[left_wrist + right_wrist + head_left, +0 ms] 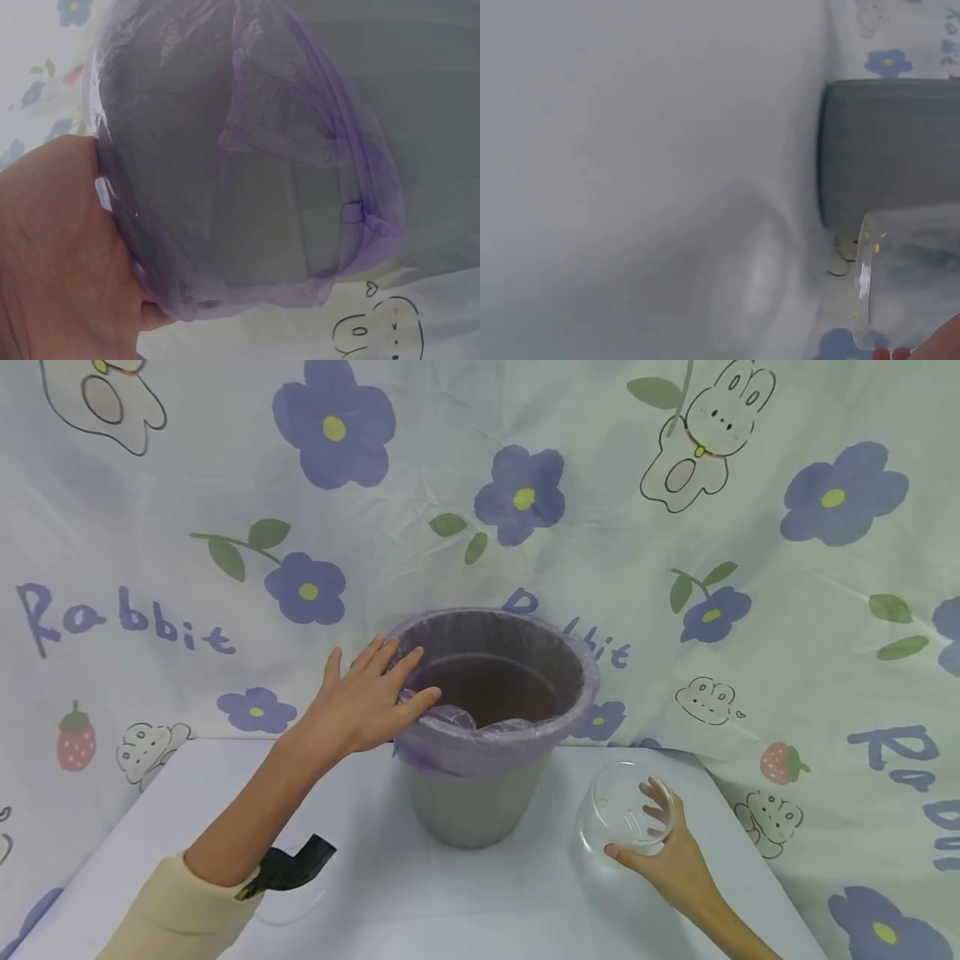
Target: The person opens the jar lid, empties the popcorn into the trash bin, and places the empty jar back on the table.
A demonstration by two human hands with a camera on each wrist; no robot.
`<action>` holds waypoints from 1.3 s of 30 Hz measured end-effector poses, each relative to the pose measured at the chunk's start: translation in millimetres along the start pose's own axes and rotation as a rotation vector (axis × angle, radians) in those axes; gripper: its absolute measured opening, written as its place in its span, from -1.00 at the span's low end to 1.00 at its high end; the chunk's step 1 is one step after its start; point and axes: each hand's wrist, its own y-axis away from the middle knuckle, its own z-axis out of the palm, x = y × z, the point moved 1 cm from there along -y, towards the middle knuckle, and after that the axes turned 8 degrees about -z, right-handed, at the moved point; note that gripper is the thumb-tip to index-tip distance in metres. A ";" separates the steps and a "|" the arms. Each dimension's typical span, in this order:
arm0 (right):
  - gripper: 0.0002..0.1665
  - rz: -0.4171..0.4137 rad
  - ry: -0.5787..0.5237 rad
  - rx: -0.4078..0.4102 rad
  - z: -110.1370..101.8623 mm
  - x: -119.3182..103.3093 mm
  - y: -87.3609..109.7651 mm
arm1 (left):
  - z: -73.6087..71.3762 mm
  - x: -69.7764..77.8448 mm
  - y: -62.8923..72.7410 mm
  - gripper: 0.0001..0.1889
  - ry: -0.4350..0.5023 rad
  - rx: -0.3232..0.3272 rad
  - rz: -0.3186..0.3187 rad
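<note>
A grey trash bin [474, 810] stands upright on the white table, lined with a purple plastic bag [480, 752] folded over its rim. My left hand [367, 700] rests on the left side of the lined rim, its fingers spread and fairly straight. In the left wrist view the bag [285, 135] hangs loosely down the bin's outside beside the palm. To the right of the bin, my right hand [675, 852] holds a clear round cup [618, 814] by its side, raised off the table. Small yellowish specks show near the cup's base [866, 277] in the right wrist view.
Behind the table [450, 910] hangs a white cloth [420, 568] printed with flowers and rabbits. A faint clear round item [292, 914] lies at the front left, partly under the left arm and a black strap [292, 867].
</note>
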 end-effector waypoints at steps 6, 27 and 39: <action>0.33 0.090 -0.035 -0.044 16.4 24.9 14.4 | -1.2 0.4 0.9 -0.17 -0.003 -0.003 -0.004; 0.33 0.281 -0.126 -0.139 19.7 57.2 28.5 | -0.5 -1.5 0.3 -0.17 0.010 -0.003 -0.003; 0.44 0.218 -0.168 -0.165 16.6 58.2 29.4 | -2.3 -5.0 -5.1 -0.17 0.034 0.007 0.010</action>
